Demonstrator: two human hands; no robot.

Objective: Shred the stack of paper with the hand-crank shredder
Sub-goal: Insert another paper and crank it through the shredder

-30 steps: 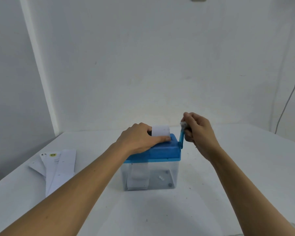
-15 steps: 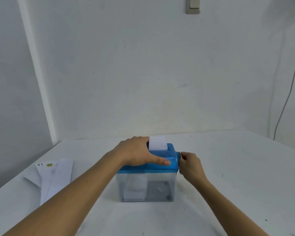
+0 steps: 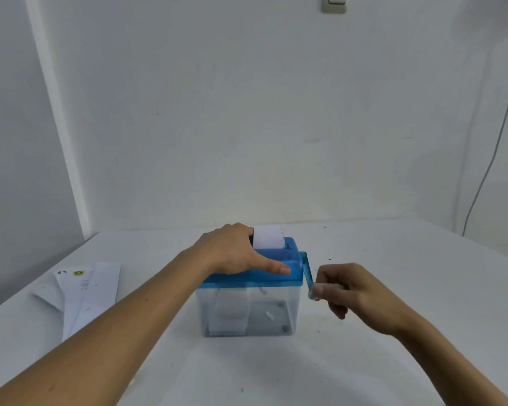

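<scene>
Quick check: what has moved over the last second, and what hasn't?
The right hand, gripping the crank throughout, swung it from pointing up, round and down to the near side, below the lid. The left hand stays pressed on the blue lid, a sheet still stands in the slot, and the paper stack lies unmoved.

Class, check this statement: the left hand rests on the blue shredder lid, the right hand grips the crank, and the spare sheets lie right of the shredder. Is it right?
No. The head view shows the spare sheets lying left of the shredder, not right. The left hand does rest on the lid, and the right hand does grip the crank.
</scene>
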